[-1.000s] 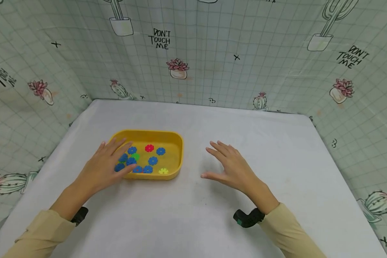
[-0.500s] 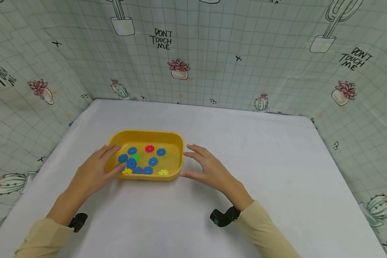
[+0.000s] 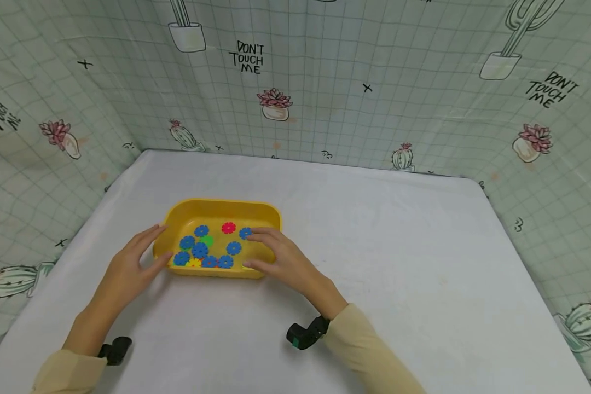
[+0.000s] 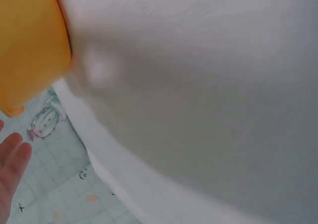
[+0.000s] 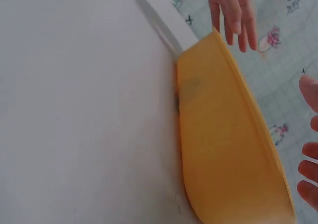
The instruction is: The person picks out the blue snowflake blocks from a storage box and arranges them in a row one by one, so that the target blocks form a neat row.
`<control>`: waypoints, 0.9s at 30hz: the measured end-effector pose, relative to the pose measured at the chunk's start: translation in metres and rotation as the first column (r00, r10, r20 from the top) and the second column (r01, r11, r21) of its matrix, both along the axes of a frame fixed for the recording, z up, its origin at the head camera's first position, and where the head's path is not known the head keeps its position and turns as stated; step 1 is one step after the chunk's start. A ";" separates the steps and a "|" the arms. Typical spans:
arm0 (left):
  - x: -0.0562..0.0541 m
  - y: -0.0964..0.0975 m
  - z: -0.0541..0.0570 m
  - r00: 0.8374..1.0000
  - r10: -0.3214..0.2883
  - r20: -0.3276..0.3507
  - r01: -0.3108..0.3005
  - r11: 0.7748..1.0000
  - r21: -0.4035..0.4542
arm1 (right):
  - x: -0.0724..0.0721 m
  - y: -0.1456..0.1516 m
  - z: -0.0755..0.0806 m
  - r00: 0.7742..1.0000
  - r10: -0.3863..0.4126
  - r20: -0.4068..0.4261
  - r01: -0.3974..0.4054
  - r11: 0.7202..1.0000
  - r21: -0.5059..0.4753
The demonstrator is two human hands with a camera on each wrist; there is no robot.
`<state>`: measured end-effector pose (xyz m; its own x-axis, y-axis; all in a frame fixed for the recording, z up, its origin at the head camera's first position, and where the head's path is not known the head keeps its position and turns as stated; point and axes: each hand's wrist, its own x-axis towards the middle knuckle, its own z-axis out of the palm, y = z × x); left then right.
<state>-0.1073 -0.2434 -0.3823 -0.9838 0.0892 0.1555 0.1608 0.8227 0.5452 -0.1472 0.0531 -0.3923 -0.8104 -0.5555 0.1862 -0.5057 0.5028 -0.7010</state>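
A yellow tray (image 3: 216, 204) with rounded corners stands on the white table, left of the middle. Several blue flower-shaped discs (image 3: 200, 250) lie in it, along with a red disc (image 3: 229, 227), a green disc (image 3: 207, 240) and a yellow disc (image 3: 193, 262). My left hand (image 3: 130, 268) is at the tray's left end, fingers spread and holding nothing. Over the tray's right end reaches my right hand (image 3: 288, 260), its fingers apart and nothing between them. In the right wrist view the fingers (image 5: 309, 170) show beyond the tray's rim (image 5: 258, 117).
The white tabletop (image 3: 399, 262) stretches right and in front of the tray. A cloth (image 3: 315, 82) printed with cacti hangs behind it and at both sides. Each wrist carries a black camera, such as the one on the right wrist (image 3: 305, 332).
My right hand has moved left from the bare table to over the tray's right end. My left hand has drawn back left, off the discs to the tray's left end. The tray has stayed put.
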 end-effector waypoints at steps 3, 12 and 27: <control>0.003 -0.002 -0.005 1.000 0.023 0.000 -0.023 0.997 0.079 | -0.002 -0.008 -0.001 1.000 0.016 0.018 -0.016 1.000 -0.011; 0.008 -0.012 -0.015 0.974 0.121 0.189 -0.162 0.963 0.217 | -0.013 -0.031 -0.005 0.994 0.043 0.103 -0.050 0.996 0.067; 0.006 -0.012 -0.025 0.888 0.064 0.456 -0.284 0.856 0.432 | -0.036 -0.064 -0.014 0.960 0.047 0.275 -0.124 0.955 0.270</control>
<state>-0.1016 -0.2550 -0.4070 -0.9550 -0.0668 -0.2891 -0.2886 0.4350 0.8529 -0.1827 -0.0110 -0.4065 -0.7556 -0.6233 -0.2013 -0.3730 0.6622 -0.6499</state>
